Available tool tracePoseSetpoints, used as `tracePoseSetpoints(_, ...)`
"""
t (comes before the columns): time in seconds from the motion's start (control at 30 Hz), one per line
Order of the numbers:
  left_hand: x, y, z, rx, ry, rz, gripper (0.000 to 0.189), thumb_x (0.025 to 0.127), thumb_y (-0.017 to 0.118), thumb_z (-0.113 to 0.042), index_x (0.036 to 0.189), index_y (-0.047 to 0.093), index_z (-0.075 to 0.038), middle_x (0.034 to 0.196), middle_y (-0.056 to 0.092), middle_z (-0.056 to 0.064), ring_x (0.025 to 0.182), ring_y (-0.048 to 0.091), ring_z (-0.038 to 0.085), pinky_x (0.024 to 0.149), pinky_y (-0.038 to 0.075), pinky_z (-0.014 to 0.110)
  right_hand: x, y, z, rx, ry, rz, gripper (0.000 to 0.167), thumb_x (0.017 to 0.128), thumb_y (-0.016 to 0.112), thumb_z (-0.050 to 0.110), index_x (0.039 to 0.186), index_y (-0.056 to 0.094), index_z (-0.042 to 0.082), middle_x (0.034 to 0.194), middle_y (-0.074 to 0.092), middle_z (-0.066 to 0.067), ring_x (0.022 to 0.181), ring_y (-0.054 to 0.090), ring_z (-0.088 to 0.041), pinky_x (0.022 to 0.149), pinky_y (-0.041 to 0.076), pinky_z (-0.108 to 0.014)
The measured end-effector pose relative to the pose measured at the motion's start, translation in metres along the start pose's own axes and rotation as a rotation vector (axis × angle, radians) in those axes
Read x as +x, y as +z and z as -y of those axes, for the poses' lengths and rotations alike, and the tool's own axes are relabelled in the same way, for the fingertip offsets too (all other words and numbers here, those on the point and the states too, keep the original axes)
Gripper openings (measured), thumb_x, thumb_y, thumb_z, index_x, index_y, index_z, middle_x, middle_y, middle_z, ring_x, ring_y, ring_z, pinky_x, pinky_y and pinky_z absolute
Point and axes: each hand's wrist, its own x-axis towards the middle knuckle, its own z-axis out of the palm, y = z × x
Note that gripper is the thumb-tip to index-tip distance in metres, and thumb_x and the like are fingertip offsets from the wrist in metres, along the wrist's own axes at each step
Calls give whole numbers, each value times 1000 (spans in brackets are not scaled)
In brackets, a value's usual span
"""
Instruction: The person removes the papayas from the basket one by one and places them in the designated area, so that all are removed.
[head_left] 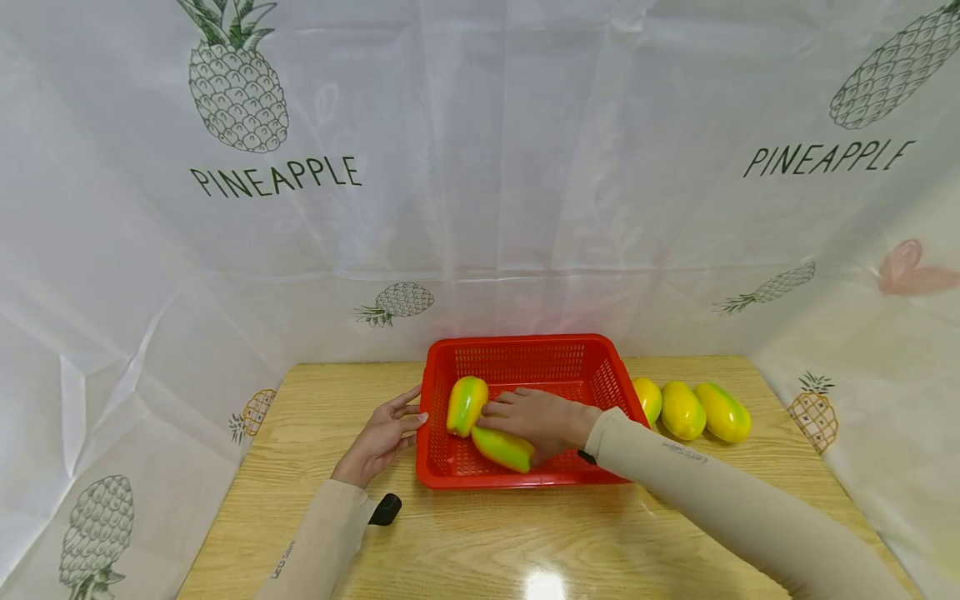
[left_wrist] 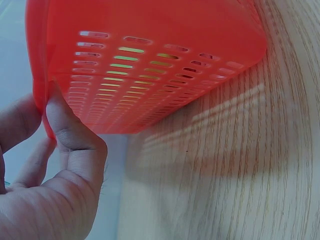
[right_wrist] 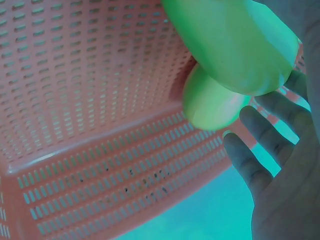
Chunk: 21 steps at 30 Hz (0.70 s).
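Note:
A red plastic basket (head_left: 525, 482) with slotted walls stands on the table. My left hand (head_left: 385, 437) pinches its left rim, the thumb (left_wrist: 67, 117) lying on the outer face. Inside the basket, one glossy yellow-green, papaya-like fruit (head_left: 467, 406) stands lengthwise near the left wall. A second such fruit (head_left: 504, 450) lies slanted in front of it, beside my right hand (head_left: 536, 419). In the right wrist view the right fingers (right_wrist: 267, 132) are spread and nearly straight, fingertips right at the fruits. The right thumb is hidden there.
Right of the basket, three similar yellow fruits (head_left: 682, 410) lie in a row on the wooden table (head_left: 465, 542); the basket partly covers the nearest. A white sheet (head_left: 517, 208) printed with pineapples hangs behind the table and along both sides.

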Motion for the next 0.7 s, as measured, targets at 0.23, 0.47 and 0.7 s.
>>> tracePoseSetpoints(0.23, 2, 0, 2, 4, -3, -8, 64, 104, 62, 0, 164, 41, -10, 131, 55, 17, 90, 64, 12, 75, 58, 23, -11, -3, -12, 36, 22, -69, 100, 82, 91, 47, 163, 40, 20, 163, 45, -1, 148, 45, -26, 120, 41, -45)
tracePoseSetpoints(0.47, 4, 0, 4, 3, -6, -22, 64, 104, 63, 1, 163, 43, -11, 131, 56, 18, 89, 64, 13, 75, 58, 24, -25, -3, -22, 59, 38, -134, 99, 79, 93, 47, 160, 43, 19, 159, 50, -1, 143, 49, -27, 118, 44, -45)
tracePoseSetpoints(0.7, 3, 0, 3, 2, 0, -11, 64, 105, 62, 1, 164, 40, -10, 133, 54, 19, 89, 63, 11, 74, 57, 23, -42, -8, -30, 79, 48, -212, 99, 78, 94, 45, 159, 44, 17, 156, 52, -3, 140, 50, -28, 115, 47, -46)
